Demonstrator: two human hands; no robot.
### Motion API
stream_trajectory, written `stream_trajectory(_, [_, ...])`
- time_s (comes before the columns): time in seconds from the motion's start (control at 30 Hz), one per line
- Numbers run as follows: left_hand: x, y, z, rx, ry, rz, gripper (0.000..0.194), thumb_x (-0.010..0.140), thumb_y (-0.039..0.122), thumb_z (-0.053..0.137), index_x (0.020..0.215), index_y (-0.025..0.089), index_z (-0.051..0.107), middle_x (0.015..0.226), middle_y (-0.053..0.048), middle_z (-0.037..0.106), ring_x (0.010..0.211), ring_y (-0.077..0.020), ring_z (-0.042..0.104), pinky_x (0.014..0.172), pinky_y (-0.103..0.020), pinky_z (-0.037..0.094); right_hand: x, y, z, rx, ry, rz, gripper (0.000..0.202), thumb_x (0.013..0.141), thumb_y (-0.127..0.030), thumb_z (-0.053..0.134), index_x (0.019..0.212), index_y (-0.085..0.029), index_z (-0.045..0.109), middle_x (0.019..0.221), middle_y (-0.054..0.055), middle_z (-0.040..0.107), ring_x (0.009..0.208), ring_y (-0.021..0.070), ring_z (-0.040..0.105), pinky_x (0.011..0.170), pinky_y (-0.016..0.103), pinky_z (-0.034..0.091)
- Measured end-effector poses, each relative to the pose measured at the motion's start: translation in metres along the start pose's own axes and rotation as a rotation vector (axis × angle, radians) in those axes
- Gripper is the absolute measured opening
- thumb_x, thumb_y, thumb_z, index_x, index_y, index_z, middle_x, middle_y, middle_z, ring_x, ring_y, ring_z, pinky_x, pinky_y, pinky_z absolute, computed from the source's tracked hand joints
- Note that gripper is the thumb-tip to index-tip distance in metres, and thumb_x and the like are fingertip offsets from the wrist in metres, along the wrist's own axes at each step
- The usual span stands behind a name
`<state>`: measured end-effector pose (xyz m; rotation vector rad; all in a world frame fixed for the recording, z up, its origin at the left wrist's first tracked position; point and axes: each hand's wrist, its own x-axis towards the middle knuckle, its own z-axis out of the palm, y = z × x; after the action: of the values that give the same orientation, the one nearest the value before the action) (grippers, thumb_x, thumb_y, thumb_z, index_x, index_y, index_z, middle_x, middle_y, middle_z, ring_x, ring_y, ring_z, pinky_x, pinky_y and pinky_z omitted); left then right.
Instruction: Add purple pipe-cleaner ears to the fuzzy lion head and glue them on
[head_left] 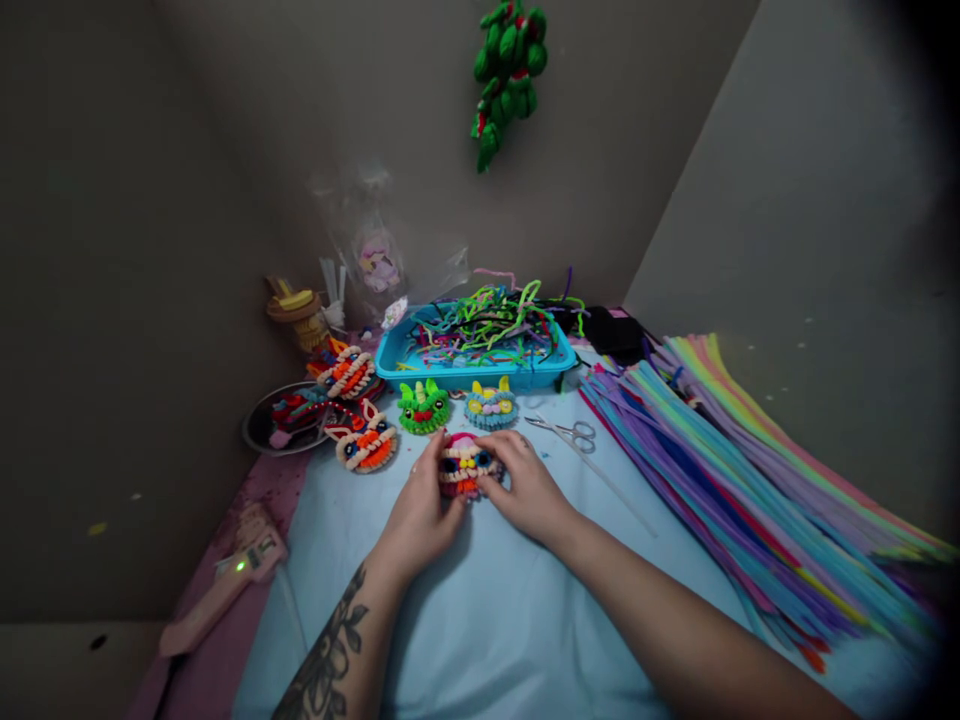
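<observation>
Around the middle of the pink-topped table, on the light blue cloth, sits a multicoloured chenille-stem animal head, with dark blue eyes, yellow beads of trim between them, a cream band and a pink top. The left hand grips its left side, thumb low and fingers curled round the rim; the right hand holds the opposite side, thumb at the lower front and fingers bent over the top. Just beyond them, toward the far edge, stand a green head with a red mouth and a light blue head with yellow ears. Left of these is an orange and cream head, and behind it a similar orange head, next to a clear round dish of small pieces. To the right of the right hand lie silver scissors, touching or very near a thin pale stick. Along the far edge is a bright blue tray heaped with chenille offcuts; a clear plastic bag and a lidded jar stand by the far left corner. Long bundles of chenille stems stretch down the right edge, purple, blue and pastel, and by the left edge rests a pale pink glue gun, its green light lit
</observation>
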<state>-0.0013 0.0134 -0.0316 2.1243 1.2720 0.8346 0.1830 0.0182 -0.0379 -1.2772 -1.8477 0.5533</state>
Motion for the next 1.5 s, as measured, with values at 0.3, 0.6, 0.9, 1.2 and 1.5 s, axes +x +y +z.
stream_trajectory(0.3, [0.000,-0.009,0.006,-0.028,0.035,-0.004,0.078,0.081,0.018,0.059,0.146,0.020,0.016,0.144,-0.016,0.037,0.131,-0.0283,0.041,0.106,-0.047,0.038,-0.002,0.004,-0.003,0.039,-0.043,-0.044,0.053,0.072,-0.010,0.063,0.123,-0.022,0.053,0.120,0.008,0.050,0.114,0.0240,0.048,0.101,0.042,0.040])
stream_trajectory(0.6, [0.001,-0.007,0.006,-0.004,0.034,-0.025,0.077,0.080,0.020,0.059,0.146,0.018,0.018,0.143,-0.017,0.040,0.129,-0.0281,0.044,0.104,-0.045,0.040,0.000,0.001,-0.001,-0.030,-0.012,-0.033,0.044,0.075,-0.010,0.060,0.117,-0.023,0.055,0.114,0.008,0.053,0.110,0.0243,0.049,0.097,0.041,0.043])
stream_trajectory(0.9, [0.002,-0.008,0.007,-0.009,0.042,-0.025,0.076,0.079,0.020,0.059,0.145,0.017,0.020,0.143,-0.017,0.040,0.129,-0.0283,0.043,0.105,-0.045,0.038,0.000,0.001,-0.001,-0.060,-0.011,-0.032,0.043,0.076,-0.011,0.061,0.117,-0.022,0.057,0.112,0.007,0.056,0.107,0.0242,0.051,0.096,0.041,0.044])
stream_trajectory(1.2, [-0.002,-0.003,-0.003,-0.077,-0.021,0.007,0.086,0.073,0.009,0.056,0.148,0.018,0.014,0.150,-0.016,0.030,0.138,-0.0285,0.030,0.112,-0.047,0.029,-0.002,0.008,-0.017,0.039,-0.131,-0.103,0.065,0.073,-0.004,0.053,0.134,-0.023,0.045,0.133,0.009,0.045,0.127,0.0236,0.040,0.108,0.042,0.034])
stream_trajectory(1.5, [0.003,-0.015,-0.017,-0.025,0.349,-0.211,0.048,0.081,0.013,0.043,0.129,0.014,0.040,0.107,-0.013,0.062,0.097,-0.0225,0.062,0.075,-0.036,0.053,0.008,0.034,-0.028,-0.094,0.074,0.075,0.042,0.069,-0.001,0.041,0.103,-0.017,0.061,0.089,0.008,0.063,0.088,0.0236,0.059,0.082,0.042,0.049])
